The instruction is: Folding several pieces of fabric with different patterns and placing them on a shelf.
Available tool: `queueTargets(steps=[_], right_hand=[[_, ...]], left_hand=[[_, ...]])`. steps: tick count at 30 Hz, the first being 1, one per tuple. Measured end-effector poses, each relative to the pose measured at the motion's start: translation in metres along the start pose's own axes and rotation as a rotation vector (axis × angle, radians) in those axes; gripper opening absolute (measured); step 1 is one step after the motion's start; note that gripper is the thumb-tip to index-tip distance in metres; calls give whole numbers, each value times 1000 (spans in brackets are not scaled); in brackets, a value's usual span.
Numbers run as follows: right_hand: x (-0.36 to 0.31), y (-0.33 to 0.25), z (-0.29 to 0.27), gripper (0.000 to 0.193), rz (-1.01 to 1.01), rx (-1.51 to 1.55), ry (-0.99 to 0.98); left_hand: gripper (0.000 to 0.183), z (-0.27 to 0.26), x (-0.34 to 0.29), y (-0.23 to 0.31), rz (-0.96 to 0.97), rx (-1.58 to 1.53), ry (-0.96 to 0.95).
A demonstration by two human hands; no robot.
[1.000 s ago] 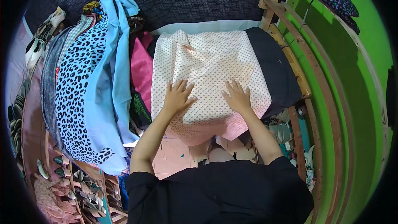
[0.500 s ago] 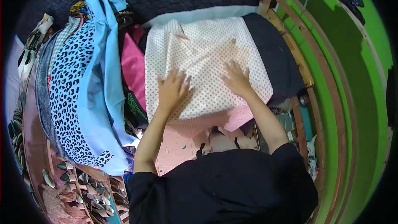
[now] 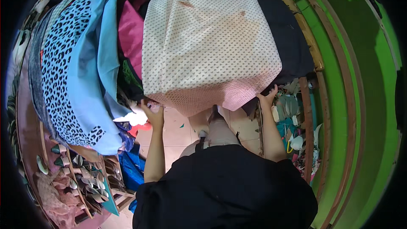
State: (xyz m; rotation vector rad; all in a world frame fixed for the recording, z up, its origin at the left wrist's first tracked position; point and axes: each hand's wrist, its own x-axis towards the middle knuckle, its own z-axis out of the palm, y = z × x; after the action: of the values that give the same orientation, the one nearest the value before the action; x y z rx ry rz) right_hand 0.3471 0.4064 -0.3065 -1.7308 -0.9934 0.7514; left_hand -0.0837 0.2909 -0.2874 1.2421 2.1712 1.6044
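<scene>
A white cloth with small dark motifs (image 3: 207, 38) lies spread over a raised surface, and its pinkish front edge hangs down towards me. Just below the cloth's front left corner is my left hand (image 3: 154, 115), its thumb and fingers spread apart. My right hand (image 3: 267, 98) is by the front right corner, also with thumb and fingers apart. The fingertips of both hands reach the hanging edge; whether they touch it I cannot tell. A crease runs down the cloth's left part, and a small fold stands at its far left.
Light blue fabric (image 3: 85, 97) and leopard-print fabric (image 3: 63, 51) hang at the left, beside pink cloth (image 3: 130, 38). Dark fabric (image 3: 286, 38) lies to the right. Wooden rails (image 3: 339, 72) run along the green wall (image 3: 375, 89). Shoe parts (image 3: 91, 178) fill a rack at lower left.
Both hands have left the top of the patterned cloth and moved down towards me, to its front corners. The whole view has shifted, so the cloth sits higher and more floor shows.
</scene>
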Motion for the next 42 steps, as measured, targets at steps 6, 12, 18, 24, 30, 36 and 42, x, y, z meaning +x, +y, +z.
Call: queueTargets(steps=[6, 12, 18, 24, 30, 36, 42], right_hand=[[-10, 50, -10, 60, 160, -70, -374], [-31, 67, -16, 27, 172, -7, -459], [-53, 72, 0, 11, 258, 233, -446], [-42, 77, 17, 89, 361, 76, -325], [-34, 63, 24, 94, 373, -184, -215], [-41, 84, 22, 68, 410, 114, -570], [-107, 131, -10, 53, 382, 51, -523]], left_hand=[[56, 9, -11, -10, -262, -8, -523], [45, 1, -34, -53, -281, -69, -724], [48, -8, -69, -55, -237, 68, -626], [48, 13, -102, -34, -218, -13, -332], [33, -6, -127, -45, -409, -85, -476], [30, -43, -147, -15, -488, -198, -480], [38, -79, -168, 6, -535, -331, -491]])
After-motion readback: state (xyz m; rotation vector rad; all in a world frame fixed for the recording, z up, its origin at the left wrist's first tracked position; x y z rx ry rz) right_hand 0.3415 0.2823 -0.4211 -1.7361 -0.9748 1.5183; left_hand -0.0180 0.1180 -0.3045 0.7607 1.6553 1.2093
